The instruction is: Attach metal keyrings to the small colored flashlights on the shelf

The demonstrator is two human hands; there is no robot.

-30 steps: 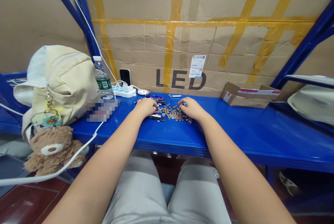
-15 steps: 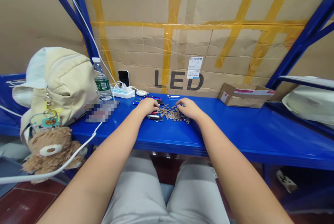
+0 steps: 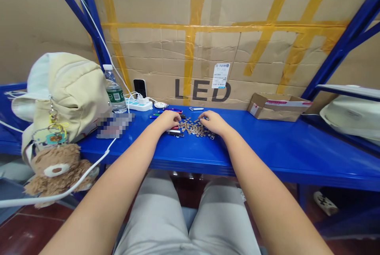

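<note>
My left hand point(image 3: 169, 120) rests at the left edge of a heap of small copper-coloured metal discs point(image 3: 194, 127), possibly coins, on a blue steel shelf point(image 3: 267, 146). My right hand point(image 3: 213, 123) lies at the heap's right edge, its fingers curled over the discs. Whether either hand holds anything is hidden by the fingers. Several short metal-and-colour pens point(image 3: 175, 132) lie just below my left hand, and more coloured pens point(image 3: 169, 111) lie behind it. A small metal tool point(image 3: 196, 109) lies behind the heap.
A beige backpack point(image 3: 71, 96) with a plush bear point(image 3: 56, 172) hanging below sits at left, next to a water bottle point(image 3: 114, 90). A power strip point(image 3: 139, 105) and a phone point(image 3: 139, 88) stand behind. A cardboard box point(image 3: 279, 107) sits at right, against taped cardboard.
The whole view has drifted slightly up and left. Both hands remain at the heap's edges, and the heap looks much the same.
</note>
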